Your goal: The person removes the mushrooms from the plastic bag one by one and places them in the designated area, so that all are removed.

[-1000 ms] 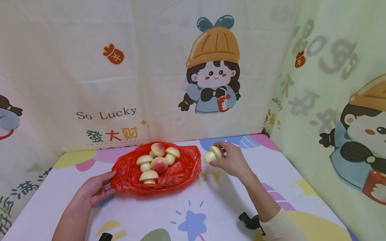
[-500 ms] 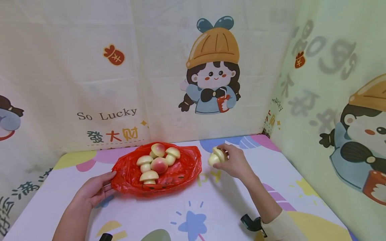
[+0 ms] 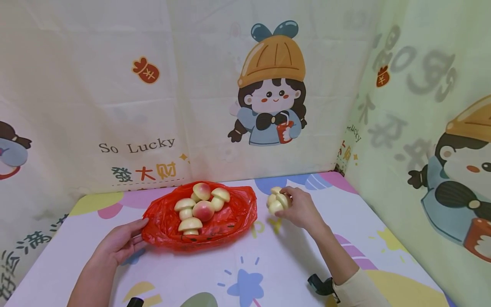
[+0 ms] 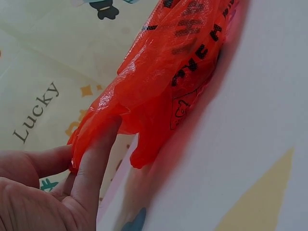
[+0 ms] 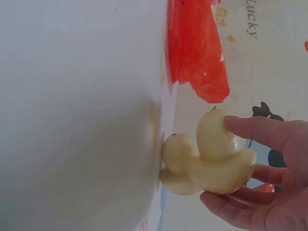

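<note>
In the head view, my right hand (image 3: pixel 303 207) holds a pale, glossy toy mushroom (image 3: pixel 279 207) by its cap, to the right of a red plastic bag (image 3: pixel 241 217). The right wrist view shows its fingers (image 5: pixel 250 129) around this mushroom (image 5: pixel 221 171), in front of a second pale mushroom (image 5: pixel 177 153) at the tabletop; whether the two touch, I cannot tell. My left hand (image 3: pixel 120 243) pinches the bag's left edge between thumb and finger, as the left wrist view shows. Several mushrooms lie in the opened bag, some pale (image 3: pixel 189 224), others pink-capped (image 3: pixel 203 210).
A printed white cloth (image 3: pixel 215 273) covers the table. Patterned curtains (image 3: pixel 203 106) rise behind and at the sides. A black wrist mount (image 3: pixel 321 285) sits under my right forearm.
My right hand has moved slightly right and down with the mushroom, which has turned in the fingers. A second mushroom has come into sight behind it. The left hand and bag look unmoved.
</note>
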Tool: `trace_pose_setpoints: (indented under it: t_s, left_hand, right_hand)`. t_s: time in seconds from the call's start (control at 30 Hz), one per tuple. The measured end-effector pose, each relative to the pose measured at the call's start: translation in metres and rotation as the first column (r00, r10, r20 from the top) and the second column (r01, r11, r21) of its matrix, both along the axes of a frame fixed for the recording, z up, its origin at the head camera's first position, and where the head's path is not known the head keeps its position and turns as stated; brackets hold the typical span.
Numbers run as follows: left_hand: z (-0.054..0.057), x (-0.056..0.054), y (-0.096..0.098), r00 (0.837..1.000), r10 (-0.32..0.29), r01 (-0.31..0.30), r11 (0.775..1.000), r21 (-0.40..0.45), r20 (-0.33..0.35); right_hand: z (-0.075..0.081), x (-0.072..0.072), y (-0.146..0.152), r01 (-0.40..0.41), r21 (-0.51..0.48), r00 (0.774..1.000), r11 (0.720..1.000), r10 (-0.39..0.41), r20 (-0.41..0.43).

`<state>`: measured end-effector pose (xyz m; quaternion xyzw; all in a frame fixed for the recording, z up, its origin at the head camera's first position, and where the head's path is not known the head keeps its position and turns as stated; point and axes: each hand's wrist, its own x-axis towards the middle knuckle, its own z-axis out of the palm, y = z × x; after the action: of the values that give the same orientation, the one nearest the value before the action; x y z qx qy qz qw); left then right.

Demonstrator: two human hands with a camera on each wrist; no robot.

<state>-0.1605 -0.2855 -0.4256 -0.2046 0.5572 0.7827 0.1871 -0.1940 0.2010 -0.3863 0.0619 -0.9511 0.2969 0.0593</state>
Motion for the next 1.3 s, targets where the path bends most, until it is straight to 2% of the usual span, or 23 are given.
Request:
trace_pose_setpoints:
  t_s: [0.27,0.53,0.93,1.3]
  left_hand:
    - [0.0,0.0,-0.001,1.0,-0.002,0.002,1.0,0.006,-0.013]
    - [0.0,-0.001,0.001,1.0,-0.005,0.005,1.0,-0.028,-0.004]
    - [-0.001,-0.001,0.001,1.0,-0.006,0.006,0.999,-0.032,-0.001]
    - [-0.003,-0.001,0.001,1.0,-0.002,0.002,1.0,-0.024,-0.006]
  right_hand:
    - [-0.006,-0.003,0.002,0.003,0.031,1.0,1.0,-0.003,-0.003]
    - [-0.009,-0.002,0.002,0.03,0.014,0.998,0.999,-0.031,0.048]
    - [-0.013,-0.004,0.002,0.051,0.027,0.995,0.998,-0.054,0.089]
    - [-0.015,-0.004,-0.001,0.056,0.036,0.995,0.998,-0.059,0.077]
